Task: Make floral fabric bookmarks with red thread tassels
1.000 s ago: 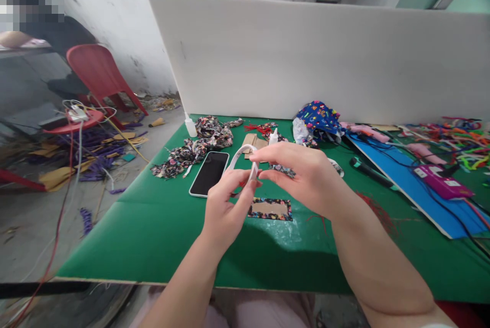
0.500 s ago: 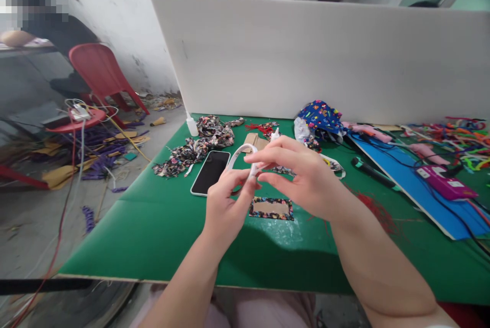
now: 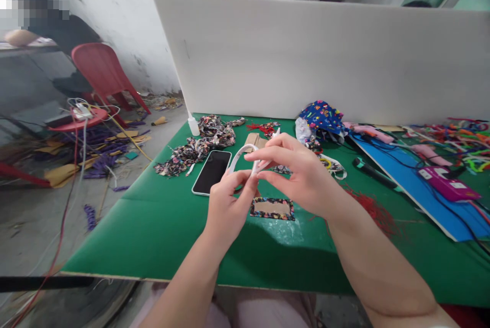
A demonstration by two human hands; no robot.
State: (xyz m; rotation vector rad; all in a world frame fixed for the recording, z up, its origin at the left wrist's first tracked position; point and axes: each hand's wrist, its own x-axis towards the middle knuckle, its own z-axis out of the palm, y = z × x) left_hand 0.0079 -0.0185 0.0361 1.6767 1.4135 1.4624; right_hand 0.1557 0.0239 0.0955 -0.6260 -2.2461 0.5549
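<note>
My left hand (image 3: 231, 205) pinches a white band (image 3: 240, 153) that curves up into a loop above the table. At the band's near end my right hand (image 3: 302, 172) has its thumb and fingers closed, with the index finger laid across the loop. Below my hands lies a flat rectangular piece with a flowered fabric border and a tan middle (image 3: 272, 207). A white nozzle tip (image 3: 278, 131) shows behind my right hand; whether that hand touches it I cannot tell. To the left rests a phone (image 3: 212, 172) with a dark screen.
Bunched flowered fabric (image 3: 195, 145) and a small white bottle (image 3: 193, 125) lie back left on the green table (image 3: 153, 236). At right are a blue patterned cloth (image 3: 321, 118), red threads (image 3: 373, 210), a blue board (image 3: 406, 185), a magenta box (image 3: 448, 183) and cables. A white panel (image 3: 306, 52) stands behind.
My right fingers have shifted slightly at the band's end. The whole view has moved a little; both hands keep almost the same pose.
</note>
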